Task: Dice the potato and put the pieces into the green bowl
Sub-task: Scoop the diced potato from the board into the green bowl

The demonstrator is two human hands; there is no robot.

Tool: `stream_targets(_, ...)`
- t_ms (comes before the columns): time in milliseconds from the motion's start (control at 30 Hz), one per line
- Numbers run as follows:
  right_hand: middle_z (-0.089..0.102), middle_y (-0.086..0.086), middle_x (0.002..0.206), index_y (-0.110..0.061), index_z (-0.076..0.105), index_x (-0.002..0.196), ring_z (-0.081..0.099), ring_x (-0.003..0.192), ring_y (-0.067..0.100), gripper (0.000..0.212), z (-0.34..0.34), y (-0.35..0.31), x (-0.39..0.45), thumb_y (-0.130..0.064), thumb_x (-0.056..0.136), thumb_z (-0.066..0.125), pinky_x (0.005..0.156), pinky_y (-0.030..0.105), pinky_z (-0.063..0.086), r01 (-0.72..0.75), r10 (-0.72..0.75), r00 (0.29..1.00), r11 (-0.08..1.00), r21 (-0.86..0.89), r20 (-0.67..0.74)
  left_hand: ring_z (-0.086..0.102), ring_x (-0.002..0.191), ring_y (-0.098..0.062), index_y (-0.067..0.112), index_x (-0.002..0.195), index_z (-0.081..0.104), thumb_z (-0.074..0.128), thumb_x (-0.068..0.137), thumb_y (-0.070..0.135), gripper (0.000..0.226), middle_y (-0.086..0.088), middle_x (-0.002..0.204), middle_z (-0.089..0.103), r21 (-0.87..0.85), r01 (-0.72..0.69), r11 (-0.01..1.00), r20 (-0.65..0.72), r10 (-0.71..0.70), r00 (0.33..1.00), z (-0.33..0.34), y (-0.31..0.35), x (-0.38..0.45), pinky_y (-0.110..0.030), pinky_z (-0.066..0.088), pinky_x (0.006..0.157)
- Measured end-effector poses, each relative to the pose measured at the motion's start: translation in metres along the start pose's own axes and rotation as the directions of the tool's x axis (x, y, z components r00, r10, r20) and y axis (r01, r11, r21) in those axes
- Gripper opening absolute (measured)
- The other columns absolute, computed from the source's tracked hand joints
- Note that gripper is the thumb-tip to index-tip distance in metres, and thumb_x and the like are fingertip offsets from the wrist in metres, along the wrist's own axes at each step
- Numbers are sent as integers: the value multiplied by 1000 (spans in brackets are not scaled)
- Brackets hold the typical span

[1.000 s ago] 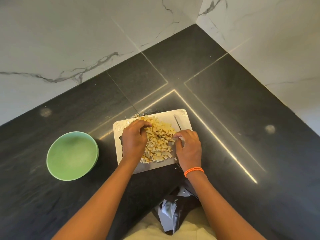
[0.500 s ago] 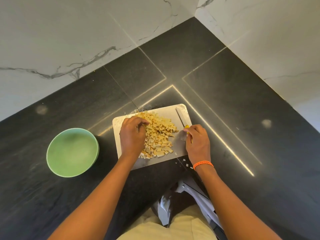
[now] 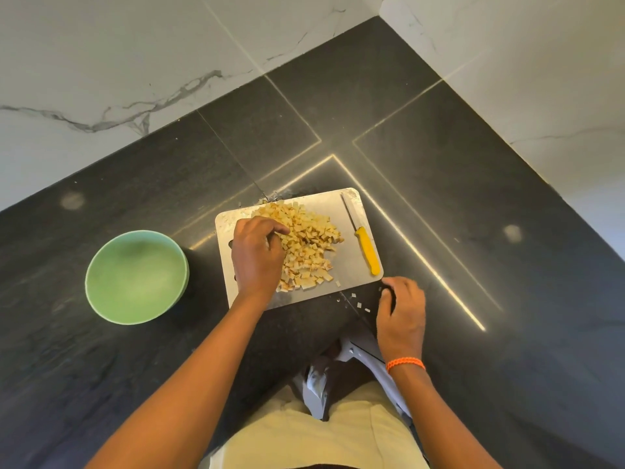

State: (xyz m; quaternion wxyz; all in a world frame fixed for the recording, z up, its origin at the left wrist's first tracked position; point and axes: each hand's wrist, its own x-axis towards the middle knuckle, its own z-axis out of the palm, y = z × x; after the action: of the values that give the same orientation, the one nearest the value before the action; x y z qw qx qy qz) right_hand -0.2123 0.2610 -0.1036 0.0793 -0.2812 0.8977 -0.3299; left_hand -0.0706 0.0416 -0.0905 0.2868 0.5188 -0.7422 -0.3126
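A heap of diced potato [image 3: 306, 247] lies on the steel cutting board [image 3: 351, 272]. My left hand [image 3: 257, 255] sits at the heap's left side, with its fingers curled into the pieces. A yellow-handled knife [image 3: 367, 250] lies free on the board's right part, blade pointing away from me. My right hand [image 3: 402, 309] is off the board, just past its near right corner, fingers curled down onto the black counter. Whether it pinches a piece is hidden. A few stray potato bits [image 3: 359, 304] lie on the counter left of that hand. The green bowl [image 3: 135, 277] stands empty to the left of the board.
The black stone counter [image 3: 473, 214] fills a corner between white marble walls [image 3: 101, 62]. My torso and a folded grey cloth [image 3: 318, 384] are at the near edge.
My right hand has let go of the knife, which now lies on the board, and has moved off the board's right corner to the counter. My left hand has stayed on the pile.
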Motion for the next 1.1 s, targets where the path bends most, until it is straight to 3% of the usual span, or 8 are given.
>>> stream_targets(133,57,6,128,-7,64,130,51,120,11,28,4,0,-20,-10,103,55,106,30,48,45,-41,996,998,-45,78,57,102,-12,20,90,79,61,95,-3,30,8,99,73,-5,7,1000,-17,-7,1000,3,3,-6,-27,46,89)
stream_targets(300,55,11,136,-3,61,136,52,127,20,36,-3,0,-28,-8,100,60,110,29,44,165,-139,972,978,-130,190,56,103,-10,20,90,80,62,97,-1,28,8,100,74,-11,24,1000,-15,-24,1000,3,5,-13,-25,44,91)
stream_targets(433,61,16,127,1,65,130,58,118,28,38,0,8,-33,3,92,67,100,35,55,295,-248,941,936,-194,232,58,103,-14,21,89,79,61,95,-3,30,8,99,73,-20,31,999,-17,-32,999,0,4,-18,-29,47,90)
stream_targets(533,64,17,121,-1,68,126,62,111,29,37,12,1,-27,5,89,70,92,37,60,281,-230,946,932,-228,229,57,103,-16,21,88,79,60,95,-2,31,9,99,73,-24,37,999,-2,-37,999,-3,3,-20,-35,50,88)
stream_targets(700,65,15,120,-3,70,122,65,110,29,36,20,-15,-20,1,87,76,93,36,58,352,-301,922,914,-201,245,57,103,-14,22,88,79,61,95,-2,31,10,98,72,-13,34,999,-3,-34,999,-7,0,-21,-32,50,87)
stream_targets(867,59,16,134,-5,64,135,57,125,31,57,19,-6,-30,11,81,74,101,35,51,481,-378,853,837,-260,359,56,101,-13,20,89,79,59,96,-3,31,8,98,73,-3,48,999,3,-48,999,-10,-3,-22,-30,48,86)
stream_targets(1100,66,14,113,-5,72,112,64,102,30,39,16,-15,-15,4,76,83,77,33,60,565,-446,801,783,-259,400,56,100,-12,21,89,79,59,97,-3,33,11,97,72,-17,61,998,-8,-61,998,-6,-2,-21,-29,48,85)
